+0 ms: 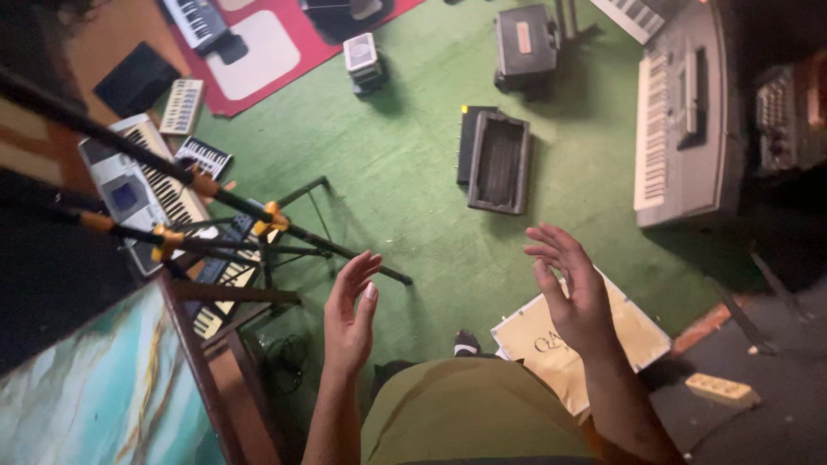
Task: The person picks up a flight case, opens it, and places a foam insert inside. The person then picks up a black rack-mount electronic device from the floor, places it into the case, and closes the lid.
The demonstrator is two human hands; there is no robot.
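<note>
cardboard box [642,331] beneath right hand's [575,297] fingers [551,245]

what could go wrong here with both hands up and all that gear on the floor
1. Both the left hand and right hand are open and hold nothing, so a stumble would likely go uncaught.
2. The tripod legs spread across the green carpet close ahead: a likely trip.
3. The pale flat box lies by the feet and might get stepped on.

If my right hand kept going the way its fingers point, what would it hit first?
Probably the open dark case on the green carpet; nothing shows between it and the right hand, though depth is unclear.
</note>
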